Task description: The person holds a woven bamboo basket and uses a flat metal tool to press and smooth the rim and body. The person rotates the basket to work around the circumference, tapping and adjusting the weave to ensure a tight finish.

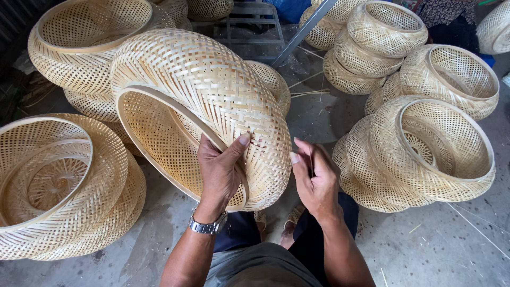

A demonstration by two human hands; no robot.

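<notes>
One basket in hand: woven bamboo basket point(212, 101), pale, round, tilted, mouth facing seven o'clock, centre frame above the lap.
Left hand point(220, 172): clamped on its rim hoop at six o'clock, thumb pressed on the outer weave.
Right hand point(314, 178): just beside the basket wall at four o'clock, fingers curled together, thumb touching the weave.
Around: stacked baskets point(419, 154) on the concrete floor point(425, 244).
</notes>
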